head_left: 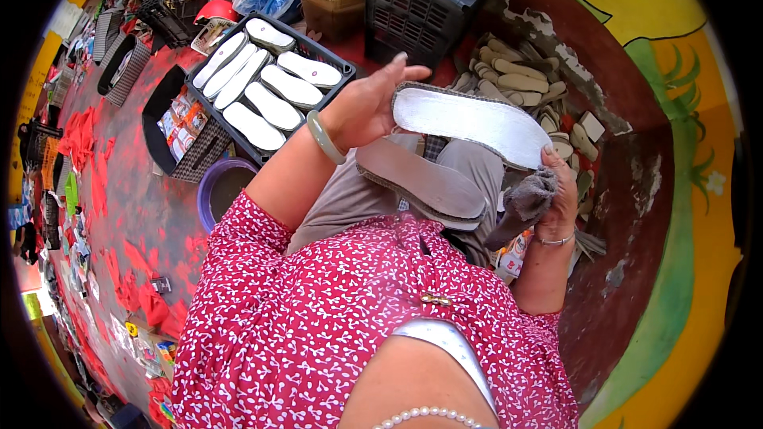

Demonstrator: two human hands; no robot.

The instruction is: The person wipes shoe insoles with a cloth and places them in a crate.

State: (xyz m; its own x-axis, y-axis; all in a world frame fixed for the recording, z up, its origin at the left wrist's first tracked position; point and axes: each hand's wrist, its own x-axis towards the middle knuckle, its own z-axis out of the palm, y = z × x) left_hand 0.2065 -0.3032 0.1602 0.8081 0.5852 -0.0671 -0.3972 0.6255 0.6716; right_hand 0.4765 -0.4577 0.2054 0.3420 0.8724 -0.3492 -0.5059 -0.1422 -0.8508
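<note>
My right hand grips the right end of a white-faced shoe sole and a bunched grey cloth. At the sole's other end is my left hand, fingers stretched out past the edge and palm against it; the underside of that contact is hidden. Below, across my lap, lies a second shoe sole with a brownish-grey face and a pale rim. A black crate beyond my left forearm holds several white soles laid side by side.
A heap of beige soles lies by the wall, right of an upturned-looking black crate. Left of me stand a purple bucket and a woven basket with orange packets. Farther back is a cardboard box.
</note>
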